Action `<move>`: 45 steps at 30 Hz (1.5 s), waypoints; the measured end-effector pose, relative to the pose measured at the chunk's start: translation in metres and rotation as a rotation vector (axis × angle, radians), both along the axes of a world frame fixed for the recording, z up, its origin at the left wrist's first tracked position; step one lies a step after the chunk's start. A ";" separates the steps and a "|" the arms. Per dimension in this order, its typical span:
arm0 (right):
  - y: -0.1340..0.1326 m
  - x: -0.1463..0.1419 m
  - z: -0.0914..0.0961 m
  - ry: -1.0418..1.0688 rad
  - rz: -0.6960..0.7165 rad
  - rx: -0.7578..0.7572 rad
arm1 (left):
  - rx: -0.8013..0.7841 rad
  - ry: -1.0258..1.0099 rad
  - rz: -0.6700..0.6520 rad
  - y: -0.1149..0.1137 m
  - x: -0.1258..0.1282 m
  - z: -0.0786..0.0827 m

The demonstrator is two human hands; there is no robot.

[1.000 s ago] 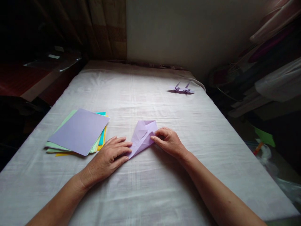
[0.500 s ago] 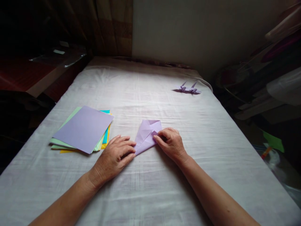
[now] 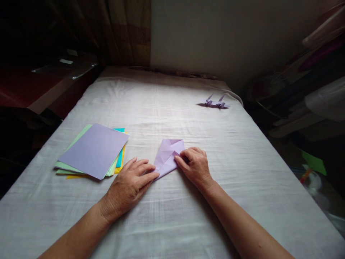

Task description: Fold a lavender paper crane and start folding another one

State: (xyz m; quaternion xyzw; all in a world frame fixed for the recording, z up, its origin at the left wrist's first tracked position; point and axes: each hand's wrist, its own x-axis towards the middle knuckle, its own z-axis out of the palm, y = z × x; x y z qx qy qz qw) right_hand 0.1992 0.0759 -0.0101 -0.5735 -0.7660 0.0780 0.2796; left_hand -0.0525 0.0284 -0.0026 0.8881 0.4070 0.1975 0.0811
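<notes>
A partly folded sheet of purple origami paper [image 3: 169,158] lies on the cloth-covered surface between my hands, creased, with one flap slightly raised. My left hand [image 3: 132,183] rests flat with fingers stretched out, its fingertips and thumb on the paper's lower left corner. At the paper's right edge, my right hand [image 3: 194,165] pinches the flap between thumb and forefinger, the other fingers curled in.
A stack of coloured paper [image 3: 94,151], purple on top with green, blue and yellow below, lies to the left. Two folded purple paper cranes [image 3: 215,103] stand at the far right. A dark red table [image 3: 40,90] borders the left side.
My left thumb has moved right onto the paper's lower edge. The raised flap has shifted slightly under my right hand's pinch. The whole view has tilted a little.
</notes>
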 end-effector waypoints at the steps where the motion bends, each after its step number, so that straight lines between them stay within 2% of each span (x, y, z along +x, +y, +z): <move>1: 0.000 0.000 -0.001 -0.004 0.001 -0.001 | 0.011 0.005 -0.002 0.000 0.000 0.001; 8: 0.000 0.000 -0.001 -0.013 -0.001 0.013 | 0.079 0.019 0.008 -0.003 0.005 0.004; 14: -0.001 -0.002 -0.001 -0.027 0.000 0.019 | 0.055 -0.032 0.027 -0.006 0.009 0.001; 19: -0.001 -0.002 -0.001 -0.041 0.001 0.010 | 0.035 0.009 -0.009 -0.007 0.010 -0.002; 27: -0.002 -0.003 0.001 -0.063 -0.014 0.003 | 0.080 0.089 -0.032 -0.008 0.010 -0.002; 39: -0.001 -0.002 -0.003 0.004 -0.057 0.040 | 0.111 0.068 0.006 -0.009 0.015 -0.001; 45: -0.004 -0.002 -0.005 -0.035 -0.004 0.079 | 0.110 0.071 0.002 -0.009 0.014 0.000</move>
